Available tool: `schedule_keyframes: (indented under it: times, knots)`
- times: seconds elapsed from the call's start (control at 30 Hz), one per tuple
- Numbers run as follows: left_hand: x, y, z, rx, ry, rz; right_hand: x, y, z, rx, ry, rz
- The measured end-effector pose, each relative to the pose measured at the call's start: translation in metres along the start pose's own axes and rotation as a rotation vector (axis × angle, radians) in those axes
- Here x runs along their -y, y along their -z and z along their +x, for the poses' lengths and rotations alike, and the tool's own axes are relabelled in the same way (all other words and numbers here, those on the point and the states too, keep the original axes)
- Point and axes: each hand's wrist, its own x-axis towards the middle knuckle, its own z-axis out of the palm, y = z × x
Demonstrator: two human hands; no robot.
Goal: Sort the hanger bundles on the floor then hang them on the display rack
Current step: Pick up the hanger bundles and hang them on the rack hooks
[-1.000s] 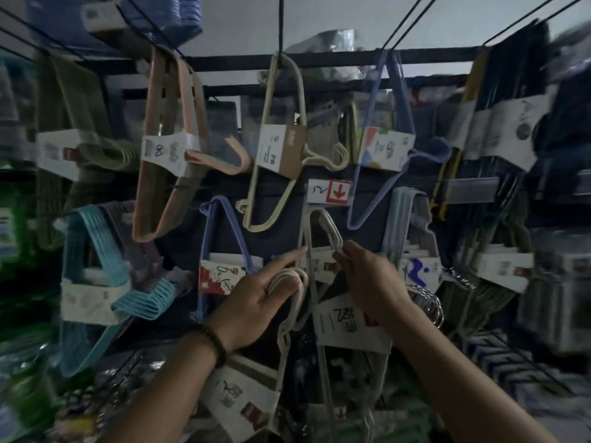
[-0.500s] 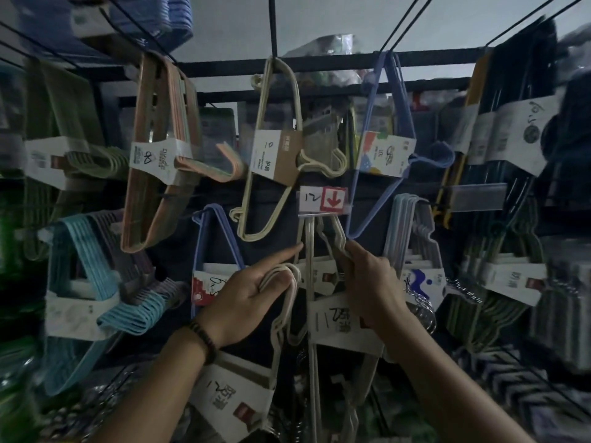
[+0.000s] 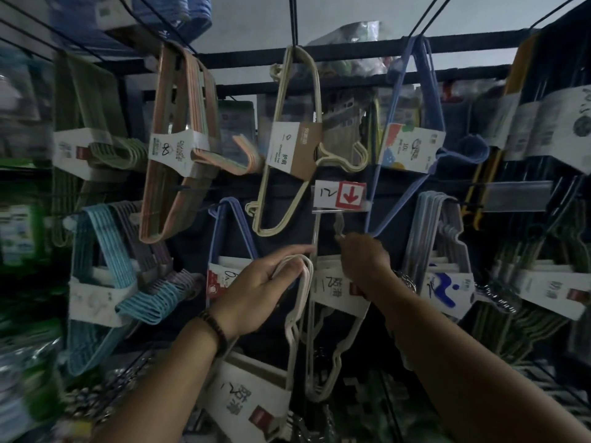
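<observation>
most of the display rack [image 3: 463, 47] looks stocked already. the peach bundle [image 3: 179, 123], cream bundle [image 3: 294, 148] and blue bundle [image 3: 412, 148] hang up top, and the teal bundle [image 3: 96, 251] sits lower left, each on its own peg. so i'd say the sorting is mostly done and this is well into the hanging part.

the left grip [image 3: 256, 292] is wrapped round the hooks of a white hanger bundle [image 3: 246, 398]. it dangles below the hand with its paper label down by the forearm, not on any peg yet.

the right grip [image 3: 364, 263] is curled at the top of a second white bundle [image 3: 339, 292], which already hangs under the price tag [image 3: 339, 195]. it seems to be pinching the wires there, maybe to make room.

what's left, my guess: slip the held bundle onto that same peg, right beside its twin. the floor isn't in view, so i can't tell how many bundles are waiting down there.
</observation>
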Motion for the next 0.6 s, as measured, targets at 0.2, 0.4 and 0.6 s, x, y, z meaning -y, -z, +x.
schedule_keyframes:
  times: [0.2, 0.4, 0.6]
  knots:
    - [0.017, -0.013, 0.014, -0.111, 0.026, -0.059, 0.000, -0.005, 0.017, 0.051, -0.026, -0.110]
    - [0.029, -0.032, 0.022, -0.203, 0.032, -0.137, -0.005, 0.008, 0.004, -0.069, 0.040, -0.129]
    - [0.032, -0.033, 0.033, -0.278, 0.024, -0.213, -0.011, 0.013, -0.080, -0.173, 0.114, 0.706]
